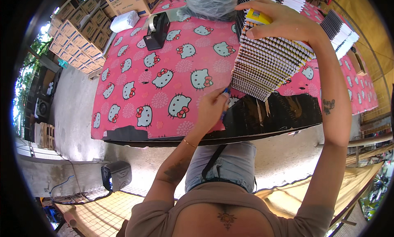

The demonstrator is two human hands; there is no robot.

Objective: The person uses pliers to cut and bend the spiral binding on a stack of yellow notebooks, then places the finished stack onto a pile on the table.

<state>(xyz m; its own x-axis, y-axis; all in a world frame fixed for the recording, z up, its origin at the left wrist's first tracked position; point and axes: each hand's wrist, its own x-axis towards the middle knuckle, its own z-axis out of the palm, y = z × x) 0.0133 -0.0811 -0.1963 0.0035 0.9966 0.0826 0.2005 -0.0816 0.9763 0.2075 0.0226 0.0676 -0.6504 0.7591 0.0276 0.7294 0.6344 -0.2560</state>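
A tall stack of spiral-bound notebooks (271, 60) stands at the near right of the table, its rows of bindings facing me. Over its top reaches my right hand (283, 21), thumb and fingers spread on either side of the yellow cover (257, 17) of the uppermost notebook. My left hand (212, 107) is closed around a slim blue tool (225, 101), low beside the stack's left corner. The tool's dark tip points at the lowest bindings; whether it touches them I cannot tell.
More notebook stacks (338, 32) stand at the far right. A black tape dispenser (156, 32), a clear plastic bag (211, 5) and a white wrapped bundle (125, 21) sit on the pink patterned table cover (164, 101). Cardboard boxes (78, 40) are piled beyond the left edge.
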